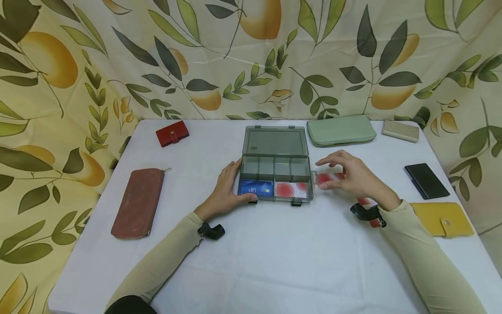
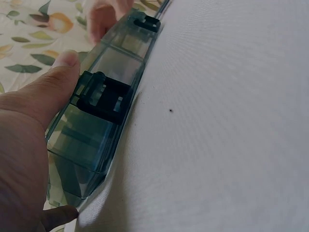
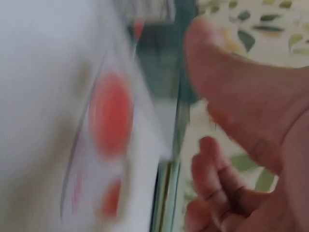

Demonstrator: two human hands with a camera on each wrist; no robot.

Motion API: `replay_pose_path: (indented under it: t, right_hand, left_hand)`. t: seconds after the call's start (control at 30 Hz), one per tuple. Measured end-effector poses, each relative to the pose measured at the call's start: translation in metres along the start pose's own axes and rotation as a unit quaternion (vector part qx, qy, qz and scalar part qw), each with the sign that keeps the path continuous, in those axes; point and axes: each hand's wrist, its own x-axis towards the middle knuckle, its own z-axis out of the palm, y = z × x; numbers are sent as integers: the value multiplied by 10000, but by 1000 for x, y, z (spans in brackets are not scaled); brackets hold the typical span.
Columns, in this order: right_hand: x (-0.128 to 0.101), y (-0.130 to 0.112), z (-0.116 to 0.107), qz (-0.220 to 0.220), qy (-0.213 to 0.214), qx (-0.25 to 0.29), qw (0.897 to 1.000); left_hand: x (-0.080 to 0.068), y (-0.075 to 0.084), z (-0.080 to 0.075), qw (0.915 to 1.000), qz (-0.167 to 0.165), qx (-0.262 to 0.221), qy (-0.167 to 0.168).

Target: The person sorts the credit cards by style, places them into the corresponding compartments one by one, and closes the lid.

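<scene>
Right hand (image 1: 354, 176): just off the right end of the organizer box, fingers curled round a white card with red dots (image 1: 327, 179) — the card's long axis runs left-right, its left end almost at the box wall. The right wrist view is blurred but shows the card beside the box edge.
Left hand (image 1: 227, 189): braces the left end of the organizer box (image 1: 274, 163), thumb along the front wall by a latch, fingers wrapped at the side — gripping the box.
Direction: the box lies to the left of the held card; the right hand is the nearer one to the front right compartment.
Box: clear grey plastic, lid open and leaning back; a back row of small compartments looks bare.
Front left compartment: blue card (image 1: 256, 187) lying flat.
Front right compartment: another red-dotted card (image 1: 290, 189).
Table (image 1: 251, 257): white cloth; long brown wallet (image 1: 138, 203) and red card holder (image 1: 171, 133) at left; green pouch (image 1: 340, 130), black wallet (image 1: 426, 180) and yellow wallet (image 1: 447, 219) at right.
</scene>
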Motion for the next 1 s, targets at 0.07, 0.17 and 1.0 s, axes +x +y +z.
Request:
replay_pose_path:
  t: [0.07, 0.17, 1.0]
  right_hand:
    - [-4, 8, -7, 375, -81, -189, 9991]
    - [-8, 22, -13, 701, -220, -328, 9968]
    - [-18, 45, -13, 540, 444, 750, 9947]
  left_hand:
    - [0, 0, 0, 10000, 11, 10, -2]
    - [0, 0, 0, 10000, 25, 16, 5]
    - [1, -2, 0, 10000, 26, 30, -28]
